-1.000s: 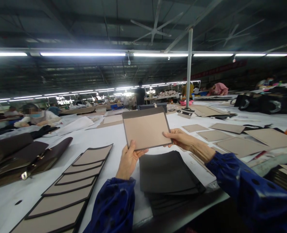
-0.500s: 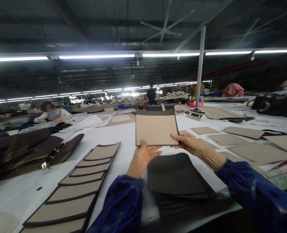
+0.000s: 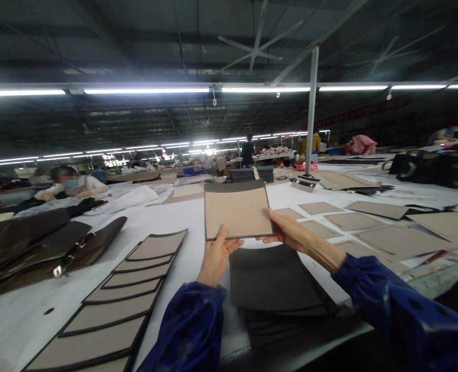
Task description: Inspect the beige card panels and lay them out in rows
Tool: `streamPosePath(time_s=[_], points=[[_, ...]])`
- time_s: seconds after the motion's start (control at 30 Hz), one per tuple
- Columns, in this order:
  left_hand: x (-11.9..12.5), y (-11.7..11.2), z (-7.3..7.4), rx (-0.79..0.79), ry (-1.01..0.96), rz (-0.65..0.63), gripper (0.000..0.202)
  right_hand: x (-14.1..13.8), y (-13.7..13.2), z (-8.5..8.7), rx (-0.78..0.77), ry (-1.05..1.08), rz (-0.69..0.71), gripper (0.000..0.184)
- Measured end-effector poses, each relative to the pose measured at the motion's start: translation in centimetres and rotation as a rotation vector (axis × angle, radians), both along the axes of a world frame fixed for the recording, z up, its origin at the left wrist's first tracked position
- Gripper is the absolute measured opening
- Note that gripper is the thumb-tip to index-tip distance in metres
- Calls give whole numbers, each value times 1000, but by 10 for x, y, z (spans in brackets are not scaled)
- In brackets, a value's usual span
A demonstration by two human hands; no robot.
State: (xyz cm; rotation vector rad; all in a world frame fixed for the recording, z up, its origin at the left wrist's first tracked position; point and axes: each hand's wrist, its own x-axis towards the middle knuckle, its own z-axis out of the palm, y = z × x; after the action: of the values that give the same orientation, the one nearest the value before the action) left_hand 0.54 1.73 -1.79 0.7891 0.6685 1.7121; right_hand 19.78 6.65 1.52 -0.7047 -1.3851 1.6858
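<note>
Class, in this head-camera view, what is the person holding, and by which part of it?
A beige panel with dark edging, gripped near its two lower corners by the left hand and the right hand.

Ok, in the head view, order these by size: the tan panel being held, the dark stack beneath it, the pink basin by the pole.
Dark stack and tan panel look largest, unranked since nearness confuses it; pink basin smallest.
</note>
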Motion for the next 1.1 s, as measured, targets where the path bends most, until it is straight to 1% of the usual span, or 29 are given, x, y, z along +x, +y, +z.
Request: streamPosePath(time_s=[0.07,0.1,0.17,0.23,0.3,0.4,0.57,0.7,0.77,0.83,0.9,0.93,0.97,1.0,1.03,1.1], points=[[0,0,-1,16,3,3,33,2,-2,3,-18,26,24,49],[0,1,-1,23,7,7,34,2,-2,3,-12,22,31,49],[0,1,-2,29,17,22,35,2,-2,1,28,-26,18,43],[1,1,-3,26,30,38,35,0,0,-2,79,-93,-30,31],[2,1,-3,25,44,42,34,-1,3,-5,107,-133,-77,27],[2,1,-3,26,39,36,31,-3,4,-9,140,-115,-67,32],[-1,2,-2,7,-28,17,28,-2,4,-11,219,-34,-29,37],[-2,2,0,-13,-69,-21,23,-4,6,-17,218,-18,-24,39],[-2,0,1,-7,-48,-47,24,-7,6,-22,200,-4,-46,39],[-1,-2,1,6,13,-73,28,-11,5,-27,181,1,-70,39],[-1,-3,1,2,65,-69,29,-11,5,-27,171,-45,-66,43],[-1,-3,1,-4,76,-60,28,-10,6,-24,177,-81,-72,47],[-1,-2,0,-14,80,-52,27,-7,8,-18,203,-117,-111,52],[-1,-2,-1,-26,81,-49,25,-3,11,-11,259,-152,-188,57],[-1,-1,-1,-34,86,-57,24,1,15,-1,344,-192,-298,63],[-1,-1,-2,-41,113,-98,23,10,25,23,591,-303,-527,72]])
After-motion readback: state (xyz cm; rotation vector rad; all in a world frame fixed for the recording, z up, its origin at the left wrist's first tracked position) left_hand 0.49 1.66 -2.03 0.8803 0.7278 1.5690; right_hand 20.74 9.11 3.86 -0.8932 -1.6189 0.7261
